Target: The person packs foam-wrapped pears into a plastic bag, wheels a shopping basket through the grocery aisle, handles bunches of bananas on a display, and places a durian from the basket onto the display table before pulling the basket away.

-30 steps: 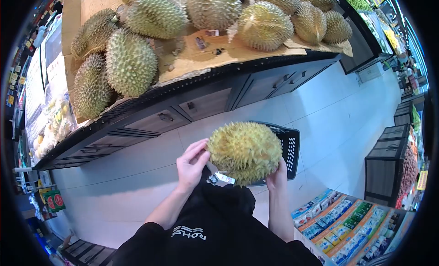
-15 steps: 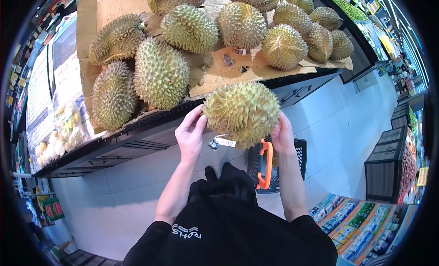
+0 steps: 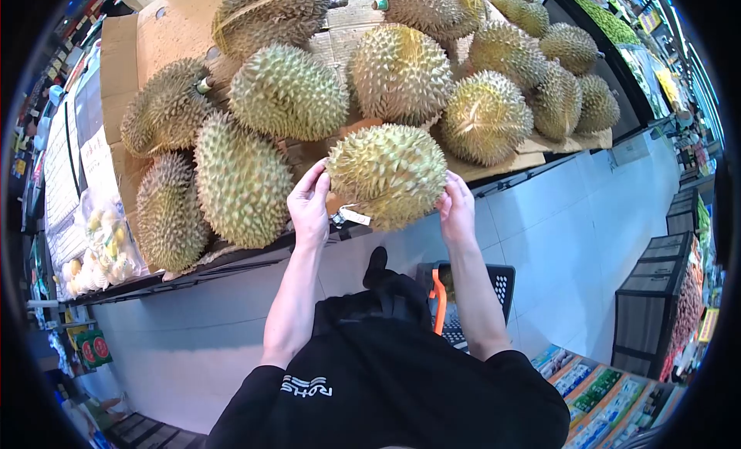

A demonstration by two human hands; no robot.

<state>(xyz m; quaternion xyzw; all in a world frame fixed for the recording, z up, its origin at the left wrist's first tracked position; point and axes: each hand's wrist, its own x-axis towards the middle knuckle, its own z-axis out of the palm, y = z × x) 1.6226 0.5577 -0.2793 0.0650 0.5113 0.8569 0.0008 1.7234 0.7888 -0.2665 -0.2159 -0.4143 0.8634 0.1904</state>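
A spiky yellow-green durian (image 3: 388, 175) is held between both hands at the front edge of the display stand. My left hand (image 3: 310, 203) grips its left end, thumb and fingers closed on it. At the other end my right hand (image 3: 455, 208) holds it with bent fingers. A white paper tag (image 3: 354, 216) hangs by the durian's lower left side, close to my left hand. More durians lie just beyond, among them a long one (image 3: 241, 180) to the left and a rounder one (image 3: 486, 117) to the right.
Flattened cardboard (image 3: 177, 32) lines the stand under several durians. A plastic bag of yellow and white fruit (image 3: 108, 237) sits at its left end. Below my right forearm, on the tiled floor, stands a black shopping basket (image 3: 500, 283) with an orange handle (image 3: 440, 298).
Both hands have carried the durian forward, closer to the stand and a little left in view. The body has stepped nearer, and the durians on the stand appear larger.
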